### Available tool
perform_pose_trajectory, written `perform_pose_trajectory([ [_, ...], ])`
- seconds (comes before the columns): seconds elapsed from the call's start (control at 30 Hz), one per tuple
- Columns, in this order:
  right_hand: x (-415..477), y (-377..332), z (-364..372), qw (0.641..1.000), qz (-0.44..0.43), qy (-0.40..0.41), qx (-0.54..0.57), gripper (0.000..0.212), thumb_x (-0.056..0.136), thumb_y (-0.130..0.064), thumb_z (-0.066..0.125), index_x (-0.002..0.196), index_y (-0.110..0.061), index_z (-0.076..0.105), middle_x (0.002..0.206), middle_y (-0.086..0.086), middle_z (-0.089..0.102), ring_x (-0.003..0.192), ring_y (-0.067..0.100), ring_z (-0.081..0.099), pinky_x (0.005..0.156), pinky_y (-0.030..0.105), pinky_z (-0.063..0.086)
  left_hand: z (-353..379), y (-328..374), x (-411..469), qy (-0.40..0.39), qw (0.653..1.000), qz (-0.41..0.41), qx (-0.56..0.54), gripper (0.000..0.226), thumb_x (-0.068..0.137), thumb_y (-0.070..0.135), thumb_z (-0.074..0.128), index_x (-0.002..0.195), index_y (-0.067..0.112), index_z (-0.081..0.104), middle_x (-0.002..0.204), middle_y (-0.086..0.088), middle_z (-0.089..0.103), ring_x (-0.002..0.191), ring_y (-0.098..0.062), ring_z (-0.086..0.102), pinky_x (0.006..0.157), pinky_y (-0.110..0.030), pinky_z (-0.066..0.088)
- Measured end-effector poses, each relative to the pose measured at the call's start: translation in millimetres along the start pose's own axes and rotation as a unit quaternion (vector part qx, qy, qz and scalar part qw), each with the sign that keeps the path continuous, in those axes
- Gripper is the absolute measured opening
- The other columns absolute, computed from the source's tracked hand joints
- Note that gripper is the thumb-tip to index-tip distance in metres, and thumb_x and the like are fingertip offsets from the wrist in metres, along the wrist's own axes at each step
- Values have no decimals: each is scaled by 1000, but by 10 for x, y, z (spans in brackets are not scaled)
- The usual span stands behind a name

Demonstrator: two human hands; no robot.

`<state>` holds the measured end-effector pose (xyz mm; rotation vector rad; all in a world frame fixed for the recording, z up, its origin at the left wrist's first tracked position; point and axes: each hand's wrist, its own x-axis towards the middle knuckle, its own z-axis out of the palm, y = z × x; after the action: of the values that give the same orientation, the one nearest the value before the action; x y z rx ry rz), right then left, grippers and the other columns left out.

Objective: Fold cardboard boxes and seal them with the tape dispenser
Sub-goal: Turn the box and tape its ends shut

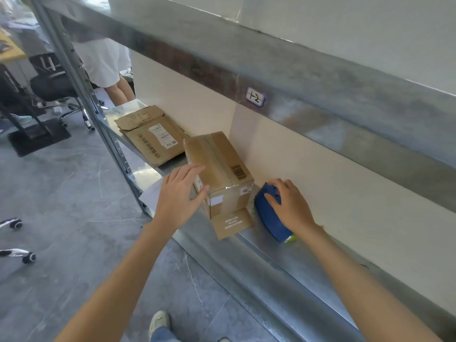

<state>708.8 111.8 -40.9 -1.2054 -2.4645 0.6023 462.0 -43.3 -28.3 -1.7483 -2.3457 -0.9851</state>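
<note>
Steadying the cardboard box (219,166) falls to your left hand (181,193), which lies against its near left side with the fingers straight and spread. The box stands on the metal shelf (283,262), close to the wall (320,169). Its top seam is taped, and one end flap (233,223) lies open on the shelf toward you. Your right hand (290,206) curls over the blue tape dispenser (267,215), which rests on the shelf just beside the box, between it and the wall.

Treat the box as light and probably empty. It will likely skate on the smooth metal, so press down as well as sideways. Hold it at the corners and edges, where the board is stiff, because the middle of a panel should give. The flap should bend only at its crease. The dispenser looks like rigid, light plastic. Its cutting edge is hidden under your hand, so mind it.

Room is tight. The wall is right behind the box, the upper beam (320,90) is overhead, and the shelf's front lip sits just past the flap. Flattened boxes (153,137) and an upright post (116,149) close off the left. The bare shelf on your right is the open stretch.
</note>
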Motion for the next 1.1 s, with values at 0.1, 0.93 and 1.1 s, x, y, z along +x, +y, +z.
perform_pose_trajectory([
  [0.1, -143, 158, 54, 994, 60, -58, -66, 44, 99, -40, 53, 138, -23, 44, 124, 8, 52, 105, 29, 56, 80, 38, 49, 7, 24, 46, -3, 999, 15, 43, 57, 93, 51, 42, 137, 18, 56, 141, 2, 55, 127, -20, 46, 101, -37, 36],
  [0.93, -50, 253, 88, 963, 213, -160, 41, 59, 95, -29, 61, 137, -23, 21, 60, 5, 42, 48, 18, 42, 47, 30, 30, -47, -108, 1, -19, 998, 51, -16, 50, 92, 32, 57, 139, 18, 51, 152, -1, 43, 144, -21, 31, 118, -51, 25],
  [1.1, -141, 191, 55, 982, 183, -51, 10, 54, 89, -43, 64, 128, -34, 28, 83, -1, 61, 66, 19, 59, 59, 33, 47, -77, -96, -14, -15, 998, 50, -28, 48, 92, 31, 56, 138, 17, 53, 152, -1, 44, 144, -21, 31, 117, -50, 27],
])
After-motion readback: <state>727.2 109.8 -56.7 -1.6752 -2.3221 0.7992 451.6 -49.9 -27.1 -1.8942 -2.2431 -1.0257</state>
